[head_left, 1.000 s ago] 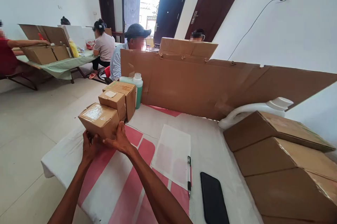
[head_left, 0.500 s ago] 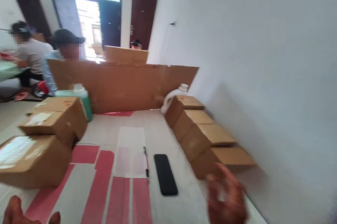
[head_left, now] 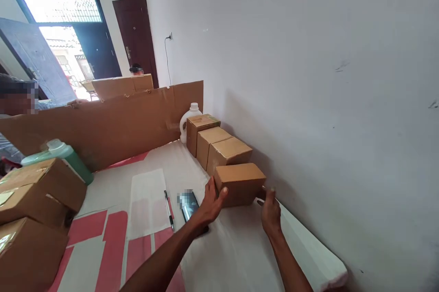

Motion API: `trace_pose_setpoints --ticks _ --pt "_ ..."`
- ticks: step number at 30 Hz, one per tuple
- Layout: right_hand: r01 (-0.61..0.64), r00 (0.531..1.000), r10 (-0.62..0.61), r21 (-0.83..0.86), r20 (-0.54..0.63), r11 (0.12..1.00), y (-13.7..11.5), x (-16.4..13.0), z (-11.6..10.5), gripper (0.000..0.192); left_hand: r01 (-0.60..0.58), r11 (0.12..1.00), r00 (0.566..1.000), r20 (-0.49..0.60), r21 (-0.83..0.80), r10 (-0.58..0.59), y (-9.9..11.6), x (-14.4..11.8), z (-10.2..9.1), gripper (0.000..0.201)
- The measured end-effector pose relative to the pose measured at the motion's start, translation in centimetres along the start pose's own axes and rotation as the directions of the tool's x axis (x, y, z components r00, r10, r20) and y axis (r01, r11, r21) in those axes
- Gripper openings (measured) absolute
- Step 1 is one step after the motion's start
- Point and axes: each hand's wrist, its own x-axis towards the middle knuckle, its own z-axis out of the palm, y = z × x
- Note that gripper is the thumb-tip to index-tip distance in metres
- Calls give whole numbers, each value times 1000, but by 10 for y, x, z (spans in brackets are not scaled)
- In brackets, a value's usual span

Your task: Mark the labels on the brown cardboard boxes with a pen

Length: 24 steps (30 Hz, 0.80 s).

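Note:
A small brown cardboard box [head_left: 240, 184], the nearest in a row along the wall, is between my two hands. My left hand [head_left: 211, 205] presses against its left side with the thumb pointing up. On its right side is my right hand [head_left: 270, 209], fingers curled toward the box and partly hidden behind its edge. Whether the box is lifted off the bed-like surface is hard to tell. Left of my left hand lies a black phone [head_left: 190, 205], partly covered by my forearm. A pen [head_left: 168, 209] rests beside it on a white sheet of paper [head_left: 147, 205].
More cardboard boxes [head_left: 229, 148] continue the row, ending at a white jug [head_left: 194, 111]. Several boxes [head_left: 30, 237] and a green jug [head_left: 70, 159] stand at left. A tall cardboard panel [head_left: 133, 123] borders the far side; a person [head_left: 17, 95] is behind it.
My view has turned right. Both hands have moved onto the nearest box at right, now gripping its sides; it sits turned relative to the row. The phone screen has lit up.

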Motion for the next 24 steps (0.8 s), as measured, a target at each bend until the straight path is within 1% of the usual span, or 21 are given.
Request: trace_pose_setpoints --ticks 2,3,5,6,8,10,11,12,13,14,15,16,17,18,19,20,21,22,24 --pt "-46 998 46 -16 37 999 7 -18 -8 98 9 1000 1000 -5 -25 -9 -4 12 5 114" --pt "-62 996 64 -24 59 998 9 -27 -11 97 20 999 1000 -11 -41 -20 -5 11 7 116" --pt "-94 991 99 -50 94 994 10 -47 -11 95 37 996 999 -29 -77 -39 -7 -2 7 121" --pt "-101 989 107 -62 103 993 8 -58 -8 95 25 996 999 -36 -88 -28 -6 -13 4 122" --pt "-59 988 67 -56 141 997 0 -83 3 89 -58 995 996 -70 -76 53 -6 -46 -10 117" --pt "23 968 -23 1 249 1000 -13 -112 22 79 -155 988 979 -141 -21 150 -10 -91 -33 107" --pt "58 944 -68 41 324 997 -20 -129 34 75 -170 985 964 -205 9 168 -15 -117 -45 103" --pt "76 907 -102 79 409 994 -26 -146 47 71 -132 991 952 -276 26 134 -22 -144 -57 99" --pt "74 859 -119 110 499 991 -31 -164 62 67 -55 998 931 -360 25 60 -32 -171 -68 95" --pt "60 799 -127 132 588 989 -34 -182 77 64 38 999 896 -444 12 -29 -43 -197 -78 91" --pt "38 732 -126 145 670 989 -35 -199 92 61 127 992 848 -518 -6 -112 -56 -221 -87 88" --pt "13 667 -118 148 736 989 -35 -215 107 59 195 980 784 -596 -28 -173 -69 -242 -95 85" --pt "-10 606 -104 138 789 990 -32 -229 122 58 234 971 725 -658 -44 -204 -82 -260 -102 82" --pt "-23 560 -86 119 824 993 -28 -240 134 59 243 969 675 -710 -45 -202 -92 -273 -108 80" --pt "-31 534 -66 97 843 995 -23 -249 145 61 229 973 640 -748 -32 -175 -100 -283 -113 77" --pt "-36 527 -46 77 848 996 -18 -255 155 64 195 981 622 -772 -7 -130 -105 -290 -118 74" --pt "-40 533 -29 59 846 997 -14 -259 163 67 155 988 616 -784 26 -76 -107 -294 -122 71" --pt "-43 543 -14 45 840 998 -10 -260 169 69 123 991 618 -785 61 -28 -107 -296 -126 68" --pt "-47 569 7 24 822 999 -8 -257 179 68 103 985 632 -774 142 45 -102 -295 -131 60"
